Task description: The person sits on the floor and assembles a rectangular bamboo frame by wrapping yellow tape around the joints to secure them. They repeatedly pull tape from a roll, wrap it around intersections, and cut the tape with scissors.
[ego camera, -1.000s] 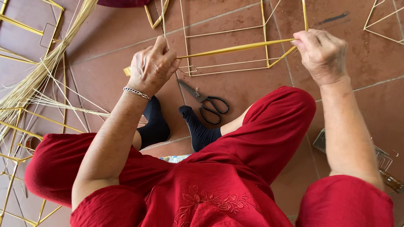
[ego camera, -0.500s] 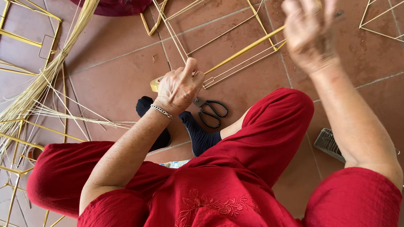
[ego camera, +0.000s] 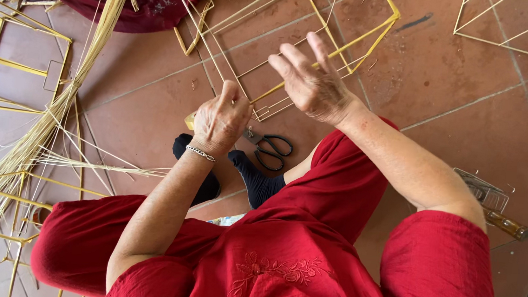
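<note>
Tiled floor (ego camera: 473, 90) | left hand (ego camera: 220, 120) pinching bamboo frame (ego camera: 298, 49) | right hand (ego camera: 311, 82) spread, fingers open

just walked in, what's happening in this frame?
A person in red sits on a tiled floor, working on a frame of thin yellow strips. The left hand is closed around one end of a yellow strip; the right hand is above it with fingers spread, not clearly gripping anything. Black-handled scissors lie on the floor just beyond the hands. A bundle of pale straw-like strips and more finished frames lie around.
</note>
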